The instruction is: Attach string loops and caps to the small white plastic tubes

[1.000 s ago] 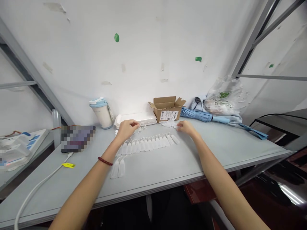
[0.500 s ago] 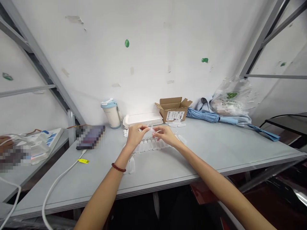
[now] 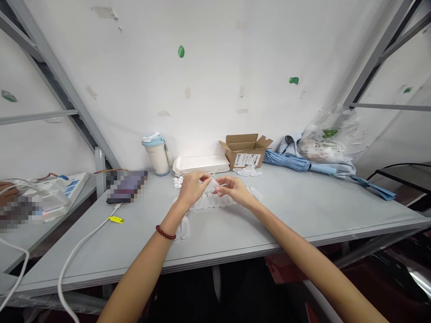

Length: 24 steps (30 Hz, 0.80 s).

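Observation:
Above the middle of the table (image 3: 269, 229), my left hand (image 3: 191, 189) and my right hand (image 3: 235, 190) meet with fingertips pinched. Between them is a small translucent white oval piece (image 3: 213, 184), gripped by both hands. A row of similar white oval pieces (image 3: 210, 201) lies just below my hands, seemingly joined by a thin white cord. One more oval piece (image 3: 185, 228) lies nearer the front edge, by my left wrist with its red bead bracelet (image 3: 164, 232). Small white bits (image 3: 178, 182) are heaped left of my left hand. My fingers partly hide the held piece.
Behind my hands are stacked white trays (image 3: 202, 164) and an open cardboard box (image 3: 245, 152). A cup (image 3: 157, 156) and a phone (image 3: 129, 186) with a cable stand left. Rightward lie a blue umbrella (image 3: 289, 160) and plastic bag (image 3: 328, 143). Another person's hand (image 3: 8, 192) shows far left.
More of the white oval piece shows between my fingers now. Both hands keep nearly the same place, and the camera view has shifted slightly.

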Each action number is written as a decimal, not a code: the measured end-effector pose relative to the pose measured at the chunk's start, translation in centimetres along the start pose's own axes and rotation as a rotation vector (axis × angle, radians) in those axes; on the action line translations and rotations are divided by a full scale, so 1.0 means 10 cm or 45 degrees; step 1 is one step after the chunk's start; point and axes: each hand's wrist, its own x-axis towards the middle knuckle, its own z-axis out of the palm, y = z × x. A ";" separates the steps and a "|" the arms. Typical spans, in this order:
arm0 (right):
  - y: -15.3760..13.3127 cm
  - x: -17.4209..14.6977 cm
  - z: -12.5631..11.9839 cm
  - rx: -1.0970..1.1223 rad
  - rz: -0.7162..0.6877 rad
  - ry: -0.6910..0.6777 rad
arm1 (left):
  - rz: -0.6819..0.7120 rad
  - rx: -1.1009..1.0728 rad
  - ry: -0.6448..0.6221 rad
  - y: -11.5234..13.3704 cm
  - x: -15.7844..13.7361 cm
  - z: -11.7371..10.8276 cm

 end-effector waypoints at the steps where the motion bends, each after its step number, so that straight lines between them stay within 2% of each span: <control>1: 0.00 0.00 0.00 0.003 0.001 -0.001 | 0.019 -0.001 -0.027 0.00 0.00 0.00; 10: 0.03 0.01 -0.01 -0.027 -0.037 -0.013 | 0.163 -0.024 -0.192 0.02 -0.03 -0.02; 17: 0.04 0.01 -0.01 0.060 0.022 0.063 | 0.133 -0.094 -0.254 0.10 -0.03 -0.06; 21: 0.03 -0.01 0.01 0.124 0.073 0.074 | 0.131 -0.082 -0.344 0.15 -0.15 -0.22; 24: -0.01 -0.06 0.06 -0.023 0.045 0.081 | 0.031 0.065 -0.295 0.10 -0.41 -0.45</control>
